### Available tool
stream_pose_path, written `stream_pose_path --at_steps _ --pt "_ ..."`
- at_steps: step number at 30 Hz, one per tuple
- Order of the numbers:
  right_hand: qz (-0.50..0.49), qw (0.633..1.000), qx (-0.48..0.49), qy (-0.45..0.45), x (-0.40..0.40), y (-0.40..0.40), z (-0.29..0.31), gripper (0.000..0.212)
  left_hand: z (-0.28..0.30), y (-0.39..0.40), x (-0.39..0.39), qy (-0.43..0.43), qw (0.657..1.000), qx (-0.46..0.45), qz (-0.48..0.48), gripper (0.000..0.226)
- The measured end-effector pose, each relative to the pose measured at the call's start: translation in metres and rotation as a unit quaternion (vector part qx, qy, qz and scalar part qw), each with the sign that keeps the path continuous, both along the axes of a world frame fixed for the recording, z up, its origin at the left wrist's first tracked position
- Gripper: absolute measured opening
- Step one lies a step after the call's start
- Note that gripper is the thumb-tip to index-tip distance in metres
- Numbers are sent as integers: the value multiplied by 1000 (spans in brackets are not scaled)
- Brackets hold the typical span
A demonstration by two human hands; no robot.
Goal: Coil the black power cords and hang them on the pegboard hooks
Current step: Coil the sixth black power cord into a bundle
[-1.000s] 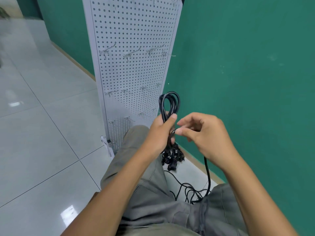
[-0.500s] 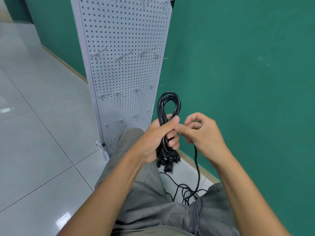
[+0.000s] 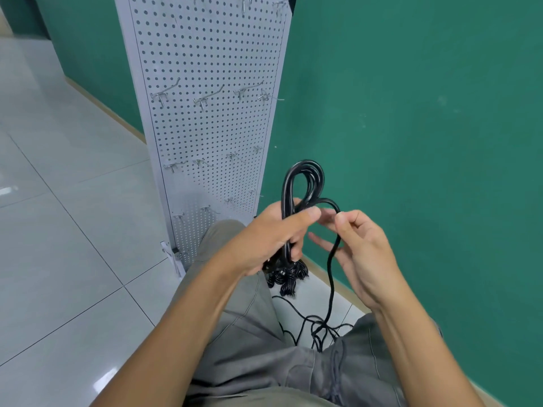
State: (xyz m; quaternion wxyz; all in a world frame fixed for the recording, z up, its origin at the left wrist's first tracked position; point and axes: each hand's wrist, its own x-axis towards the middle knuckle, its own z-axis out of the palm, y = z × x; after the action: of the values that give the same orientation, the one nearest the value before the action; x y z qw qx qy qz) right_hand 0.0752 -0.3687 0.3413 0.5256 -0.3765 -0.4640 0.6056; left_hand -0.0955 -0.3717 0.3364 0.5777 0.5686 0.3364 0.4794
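Head view: we are mid-coil. Left hand grips the black cord bundle, fingers curled round it, loops sticking up. Right hand pinches the loose strand at thumb and forefinger, other fingers spread. Slack lies on the floor between our knees. Next, likely: wrap the remaining strand, then reach the pegboard hooks, all bare.

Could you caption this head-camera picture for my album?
Left hand grips coiled black cord; right hand pinches its loose strand.
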Motion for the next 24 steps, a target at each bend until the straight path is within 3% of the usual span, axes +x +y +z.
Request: stream_pose_path --at_steps 3,7,18,22,24 --pt "-2 1000 7 26 -6 -7 16 16 -1 -3 10 52 998 23 15 46" --pt "-28 999 21 11 -16 -10 30 16 -8 1 17 94 994 36 47 14" --pt "-144 988 9 -46 -40 8 46 20 -12 6 22 98 994 41 39 42" --pt "-150 988 -39 -19 -42 11 47 27 -8 1 25 78 996 42 29 27" --pt "-141 988 -60 -11 -41 11 49 25 -10 0 28 70 996 37 31 29"
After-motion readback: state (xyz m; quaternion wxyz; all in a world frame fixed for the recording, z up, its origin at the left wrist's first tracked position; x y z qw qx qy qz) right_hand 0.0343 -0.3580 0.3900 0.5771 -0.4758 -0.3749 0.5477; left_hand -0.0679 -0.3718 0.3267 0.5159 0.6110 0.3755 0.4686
